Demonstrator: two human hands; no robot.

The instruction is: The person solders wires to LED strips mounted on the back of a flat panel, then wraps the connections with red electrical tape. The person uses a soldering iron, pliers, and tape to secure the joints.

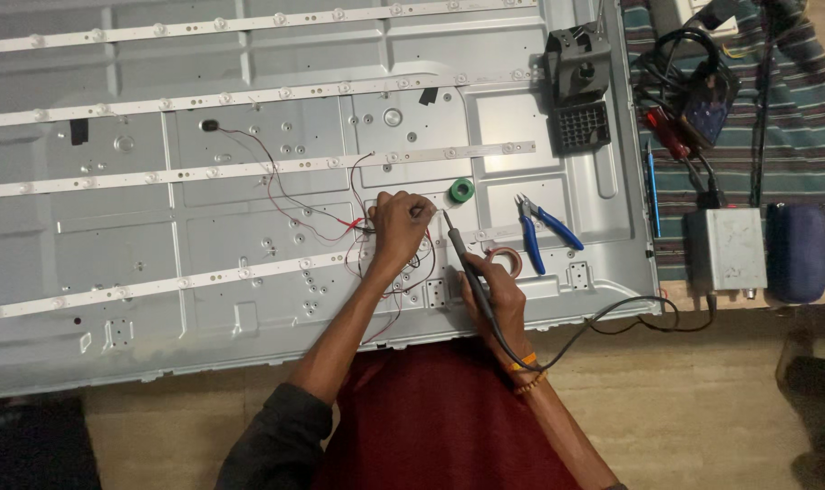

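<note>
Beige floor tiles lie under a large grey metal panel (249, 299), a flat back shell crossed by white light strips (158, 174) that run from its left edge towards its right. Near the panel's lower edge, right of the middle, the left hand (396, 225) is closed with its fingertips pinched together on thin red and black wires (290, 204), which loop up and left across the panel to a small dark plug. The right hand (492, 292) is wrapped around the handle of a soldering iron (462, 252), held like a pen, its tip pointing up and left and ending just beside the left hand's fingertips. The iron's black cord (612, 318) trails off the panel's lower right corner towards a grey box (722, 249) on a striped cloth (793, 100). Beside the right hand sits a brown tape roll (506, 261), touching or nearly touching it. Blue-handled cutters (539, 231) lie just to the right, and a green tape roll (462, 190) rests above the hands. A dark plastic stand (577, 86) sits at the panel's upper right corner.
</note>
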